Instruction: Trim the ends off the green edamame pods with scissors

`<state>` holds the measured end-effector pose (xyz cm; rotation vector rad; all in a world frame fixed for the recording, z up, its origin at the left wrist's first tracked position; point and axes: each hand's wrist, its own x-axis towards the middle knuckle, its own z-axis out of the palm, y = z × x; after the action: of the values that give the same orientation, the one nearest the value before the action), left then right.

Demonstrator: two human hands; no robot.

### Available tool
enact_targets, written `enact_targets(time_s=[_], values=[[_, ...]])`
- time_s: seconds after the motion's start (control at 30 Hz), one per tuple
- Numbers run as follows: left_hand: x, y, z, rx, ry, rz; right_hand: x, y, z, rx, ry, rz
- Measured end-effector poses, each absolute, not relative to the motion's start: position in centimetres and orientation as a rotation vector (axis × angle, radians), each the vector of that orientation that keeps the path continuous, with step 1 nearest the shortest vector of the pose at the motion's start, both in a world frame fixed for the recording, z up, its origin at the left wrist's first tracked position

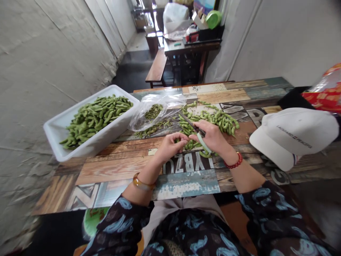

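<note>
patchwork wood-patterned tabletop (186, 183) is bearing loose green bean pods (226, 122); right hand (211, 136) is clasping pale-green-handled scissors (204, 143), left hand (170, 146) is pinching, contents unclear; trimming is seemingly underway, next needing careful alignment.

Patterned table (114, 166) and bench (157, 66) suggest an eatery.

Left, a rough grey wall (53, 67); beyond, a dark floor (131, 67) (seemingly glossy), a wooden bench (157, 67) beside a far table (193, 48).
</note>
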<state>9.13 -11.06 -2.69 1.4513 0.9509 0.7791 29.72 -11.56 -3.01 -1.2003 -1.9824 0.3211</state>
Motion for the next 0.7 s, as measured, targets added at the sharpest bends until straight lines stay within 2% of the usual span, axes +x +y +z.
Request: enact_targets(time_s=[0.13,0.27,0.43,0.7], values=[[9.6,-10.8,-3.7,2.012,1.011,0.794,29.1,-11.7,-3.2,-1.18,-2.023,0.321],[9.4,-11.0,-4.0,2.29,1.066,0.545,28.7,-12.0,-3.0,-1.166,-2.059,0.342],[9.2,-11.7,-3.4,2.459,1.168,0.23,28.3,-12.0,-3.0,-1.153,-2.043,0.344],[9.0,-11.9,-3.3,2.481,1.218,0.213,28.8,-11.6,-3.9,-1.16,-2.015,0.318]])
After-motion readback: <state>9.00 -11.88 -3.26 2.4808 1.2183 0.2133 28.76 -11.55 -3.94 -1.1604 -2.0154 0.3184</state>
